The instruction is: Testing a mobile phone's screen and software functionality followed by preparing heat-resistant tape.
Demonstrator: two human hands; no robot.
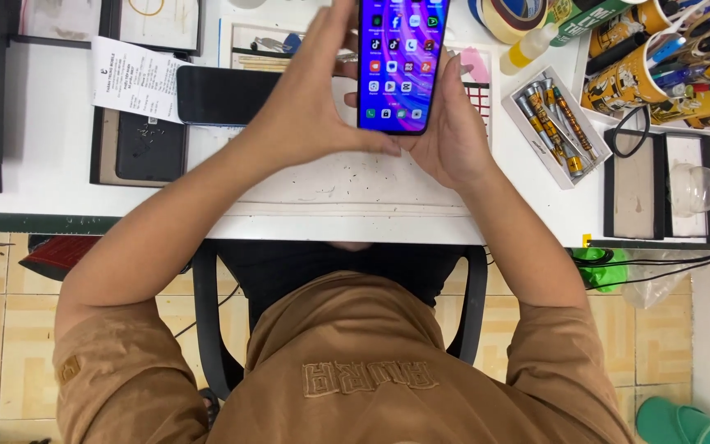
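While hands (pixel 388 123) clasp phone (pixel 403 62), screwdriver tray (pixel 554 125) sits beside.

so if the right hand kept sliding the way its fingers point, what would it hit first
The right hand cups the lit phone, fingers pointing away from the person. Straight on, it would probably meet the pink slip first, then the tape roll, though depth is unclear.

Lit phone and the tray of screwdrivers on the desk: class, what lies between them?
In the head view, the right hand gripping the lit phone fills most of the gap; beyond it is bare white desk up to the screwdriver tray.
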